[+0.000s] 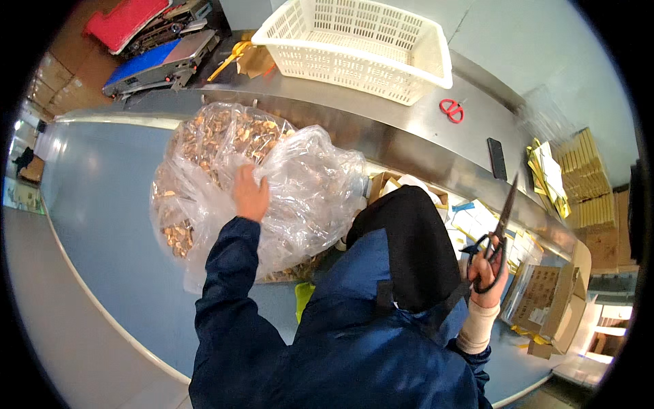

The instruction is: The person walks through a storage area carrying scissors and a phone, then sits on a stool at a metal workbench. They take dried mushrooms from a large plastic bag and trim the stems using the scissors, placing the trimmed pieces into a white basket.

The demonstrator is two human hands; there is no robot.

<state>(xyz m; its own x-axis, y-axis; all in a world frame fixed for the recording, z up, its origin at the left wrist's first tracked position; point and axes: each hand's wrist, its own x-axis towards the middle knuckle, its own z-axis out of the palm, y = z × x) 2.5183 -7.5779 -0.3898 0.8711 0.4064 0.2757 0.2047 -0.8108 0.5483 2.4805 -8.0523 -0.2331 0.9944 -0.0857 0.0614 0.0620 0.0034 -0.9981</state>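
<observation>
My left hand [251,194] rests on a large clear plastic bag [306,198] of small brown dried pieces [210,136], with its fingers apart and slightly bent on the crumpled plastic. My right hand [488,271] is closed on the handles of black scissors [501,219], whose long blades point up beside the steel counter's front edge. Behind the bag, the steel counter [409,129] carries a white plastic basket [351,71], red-handled scissors [451,109] and a black phone [496,159].
Red and blue equipment [143,65] stands at the back left. Stacked yellow-edged cards [579,170] are at the right, above an opened cardboard box [545,307]. Loose white papers [470,218] lie below the counter edge. Blue floor [102,204] extends to the left.
</observation>
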